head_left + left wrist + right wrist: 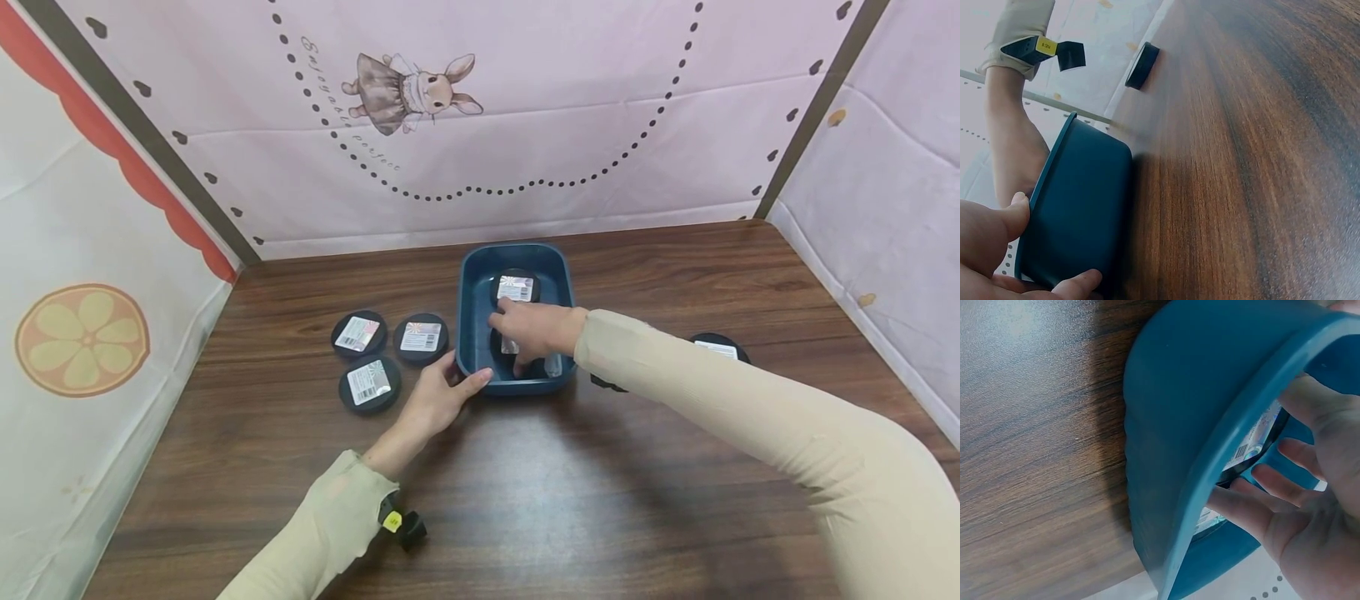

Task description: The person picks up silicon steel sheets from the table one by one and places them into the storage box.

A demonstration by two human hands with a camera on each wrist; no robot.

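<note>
**L hand on blue bin, R hand down inside w/ blk discs**

L hand [435,402] grips the nr-left corner of the blue bin [472,312]: thumb on the rim, fingers against the outside wall. Bin sits upright on the table [517,475].

R hand [542,329] is inside the bin, over the covered disc [509,346]. Its fingers are spread apart; can't tell if they pinch that disc or only touch it. The far disc [516,287] lies in the bin's far end, label side up. Pale patch [553,365] by the nr-right corner, too small to ID.

Left of bin, 3 more on table: the back-left disc [359,334], the one nearest the bin, i.e. the middle disc [422,338], & the front disc [369,385], all labels up. Right disc [717,344] is well apart on the other side, partly behind the R sleeve [720,396].
</note>
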